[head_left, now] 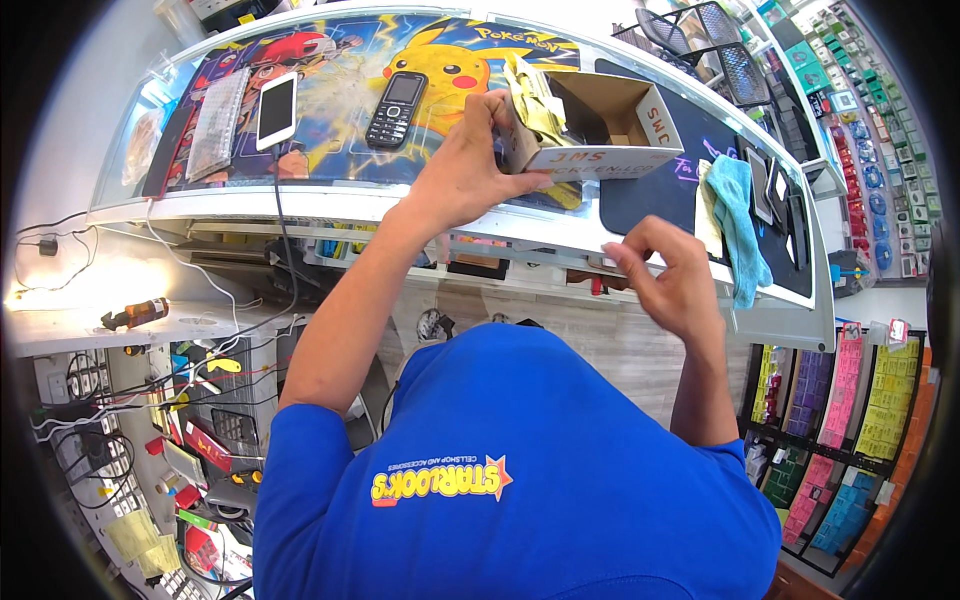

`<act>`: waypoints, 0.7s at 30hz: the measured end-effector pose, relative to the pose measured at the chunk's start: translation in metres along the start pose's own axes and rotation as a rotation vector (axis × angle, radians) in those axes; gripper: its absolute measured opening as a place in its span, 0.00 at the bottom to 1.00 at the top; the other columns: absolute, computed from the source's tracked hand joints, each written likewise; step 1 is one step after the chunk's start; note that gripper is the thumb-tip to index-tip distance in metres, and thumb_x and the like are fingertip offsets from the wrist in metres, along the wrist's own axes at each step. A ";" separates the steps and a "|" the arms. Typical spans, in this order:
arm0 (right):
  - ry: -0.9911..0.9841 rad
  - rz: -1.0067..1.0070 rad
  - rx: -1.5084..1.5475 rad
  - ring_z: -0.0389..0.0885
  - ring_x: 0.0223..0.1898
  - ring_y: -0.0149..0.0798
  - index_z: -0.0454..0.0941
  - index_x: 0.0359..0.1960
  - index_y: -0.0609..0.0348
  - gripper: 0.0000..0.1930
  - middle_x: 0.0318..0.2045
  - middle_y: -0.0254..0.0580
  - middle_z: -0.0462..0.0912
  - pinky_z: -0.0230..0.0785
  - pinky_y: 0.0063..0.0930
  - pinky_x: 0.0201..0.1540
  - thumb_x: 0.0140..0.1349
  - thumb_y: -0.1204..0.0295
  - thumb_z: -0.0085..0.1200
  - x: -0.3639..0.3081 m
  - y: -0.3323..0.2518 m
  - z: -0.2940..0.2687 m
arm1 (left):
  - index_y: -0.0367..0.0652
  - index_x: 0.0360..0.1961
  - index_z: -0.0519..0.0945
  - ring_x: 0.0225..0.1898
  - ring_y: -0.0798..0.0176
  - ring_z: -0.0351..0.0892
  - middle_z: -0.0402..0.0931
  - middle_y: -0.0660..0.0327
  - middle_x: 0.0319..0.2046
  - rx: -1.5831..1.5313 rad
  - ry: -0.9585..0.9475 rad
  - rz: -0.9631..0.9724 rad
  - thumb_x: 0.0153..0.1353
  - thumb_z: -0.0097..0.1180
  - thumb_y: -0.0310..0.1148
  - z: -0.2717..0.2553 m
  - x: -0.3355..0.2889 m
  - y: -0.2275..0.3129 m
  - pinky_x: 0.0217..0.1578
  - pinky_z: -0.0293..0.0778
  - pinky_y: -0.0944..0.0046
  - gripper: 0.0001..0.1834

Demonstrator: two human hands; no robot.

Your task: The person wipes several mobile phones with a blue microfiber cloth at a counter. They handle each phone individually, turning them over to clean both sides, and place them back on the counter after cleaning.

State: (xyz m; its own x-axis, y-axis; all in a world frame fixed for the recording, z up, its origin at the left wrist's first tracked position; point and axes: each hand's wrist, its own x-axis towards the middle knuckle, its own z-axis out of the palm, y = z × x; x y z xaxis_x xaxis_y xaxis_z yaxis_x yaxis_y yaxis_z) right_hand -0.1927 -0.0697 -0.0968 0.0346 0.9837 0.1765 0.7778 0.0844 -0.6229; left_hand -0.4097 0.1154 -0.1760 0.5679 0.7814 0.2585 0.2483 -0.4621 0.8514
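My left hand [468,165] grips the left end of an open cardboard box [615,160], its thumb along the lower front edge. The box stands tilted at the front of the counter mat. Yellow packets [537,103] poke up from its left part, and the rest of its inside shows bare cardboard. My right hand [675,280] hovers in front of the counter's edge, below the box. Its fingers are loosely curled, the thumb is apart from them, and nothing shows in it. Left of the box, a black keypad phone [397,110] lies on the mat.
A white smartphone [277,112] with a cable plugged in lies beside bubble wrap [217,125] on the printed mat [335,150]. On the right are a blue cloth [738,225], several dark phones [775,190] and a black mesh basket [735,75]. Cables and tools crowd the left shelf.
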 end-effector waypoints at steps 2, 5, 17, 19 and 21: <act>0.032 -0.011 -0.057 0.77 0.27 0.41 0.80 0.30 0.63 0.16 0.26 0.43 0.81 0.70 0.34 0.36 0.68 0.67 0.73 0.007 0.012 -0.007 | 0.40 0.61 0.63 0.57 0.45 0.76 0.74 0.52 0.55 0.014 -0.022 -0.001 0.54 0.83 0.44 -0.003 0.000 0.002 0.60 0.75 0.50 0.45; -0.005 -0.008 -0.173 0.81 0.42 0.44 0.81 0.31 0.62 0.16 0.38 0.44 0.84 0.73 0.38 0.45 0.66 0.65 0.74 0.022 0.036 -0.017 | 0.39 0.60 0.68 0.58 0.46 0.76 0.75 0.52 0.51 0.015 -0.026 -0.029 0.54 0.83 0.45 -0.009 -0.002 0.013 0.61 0.74 0.51 0.42; 0.062 -0.385 -0.232 0.70 0.70 0.55 0.81 0.30 0.59 0.15 0.69 0.44 0.80 0.66 0.50 0.72 0.61 0.66 0.77 0.059 0.070 -0.021 | 0.40 0.65 0.66 0.59 0.44 0.76 0.75 0.51 0.53 0.124 0.007 -0.013 0.53 0.84 0.48 -0.002 -0.006 0.005 0.62 0.74 0.49 0.48; 0.068 -0.415 -0.201 0.72 0.69 0.55 0.81 0.29 0.59 0.15 0.66 0.44 0.81 0.67 0.49 0.71 0.60 0.67 0.77 0.056 0.075 -0.021 | 0.41 0.65 0.65 0.60 0.43 0.75 0.75 0.51 0.54 0.215 0.045 0.028 0.51 0.85 0.50 0.006 -0.010 0.004 0.63 0.74 0.48 0.50; 0.073 -0.463 -0.165 0.73 0.67 0.54 0.80 0.29 0.59 0.14 0.64 0.44 0.83 0.68 0.48 0.70 0.60 0.68 0.77 0.060 0.083 -0.022 | 0.38 0.68 0.64 0.64 0.40 0.73 0.73 0.47 0.59 0.268 0.064 0.010 0.50 0.84 0.56 0.014 -0.011 0.004 0.66 0.72 0.47 0.56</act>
State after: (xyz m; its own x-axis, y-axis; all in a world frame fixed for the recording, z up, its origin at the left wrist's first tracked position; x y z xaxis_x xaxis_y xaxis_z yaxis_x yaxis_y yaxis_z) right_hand -0.1124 -0.0069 -0.1204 -0.2987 0.8344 0.4632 0.8104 0.4780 -0.3387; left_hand -0.4046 0.0992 -0.1822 0.5225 0.7972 0.3023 0.4464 -0.5579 0.6997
